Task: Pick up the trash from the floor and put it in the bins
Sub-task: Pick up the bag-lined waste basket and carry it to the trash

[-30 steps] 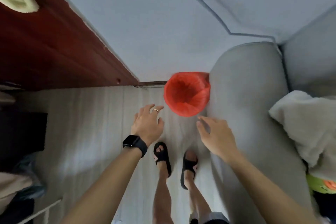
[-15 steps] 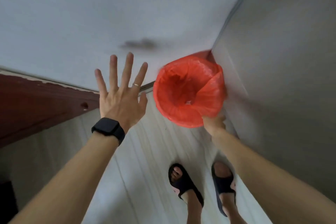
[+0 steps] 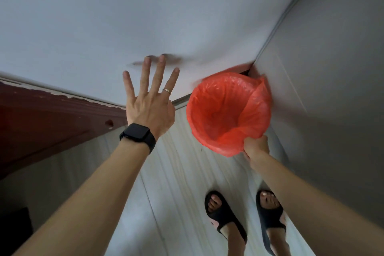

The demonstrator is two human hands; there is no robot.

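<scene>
A matte, pale grey wall (image 3: 104,27) is seen above a floor of light planks with a faint wood grain (image 3: 176,193). To the left, a dark red-brown wooden panel (image 3: 52,120) is edged with chipped, flaking paint. To the right, a smooth grey upholstered surface (image 3: 332,110) is bordered by a piped seam.

A round bin lined with a thin, crinkled, glossy red-orange plastic bag (image 3: 224,110) is found in the corner between wall and grey surface, and is pressed against the latter. Its near rim is gripped by the right hand (image 3: 256,146), with the fingers curled over the bag's edge.

The left hand (image 3: 150,110) is held flat beside the bin, its fingers straight and spread apart, with nothing in it. A slim metal ring (image 3: 166,91) and a black rectangular smartwatch with a matte band (image 3: 138,134) are worn on it. Black moulded slide sandals (image 3: 224,220) are worn on both feet.
</scene>
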